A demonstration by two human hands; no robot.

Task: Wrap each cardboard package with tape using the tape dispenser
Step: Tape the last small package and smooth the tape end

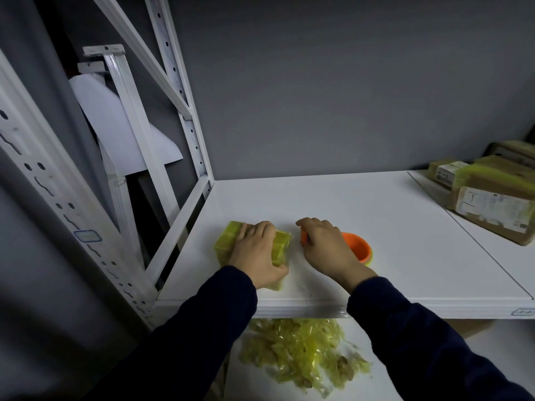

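Small cardboard package [280, 245] sheathed in yellow tape, near the white shelf [390, 227] front edge, left hand [254, 253] curled over it — right hand [327, 250] gripping the round orange tape dispenser [358, 246] just beside. A slack hold risks the package twisting, the tape wrinkling.

The shelf [376, 227] is smooth, matt white board in a white-painted metal rack frame [185, 111] punched with holes. The package [228, 241] near the shelf's front left corner is sheathed in glossy, translucent yellow-green tape. The tape dispenser [357, 246] is smooth orange plastic. At the far right corner, brown matt cardboard boxes [492, 180] carry a white paper label [495, 209]. Below the front edge lie crinkled, shiny tape scraps [301, 351]. The sleeves [202, 328] are dark matt cloth.
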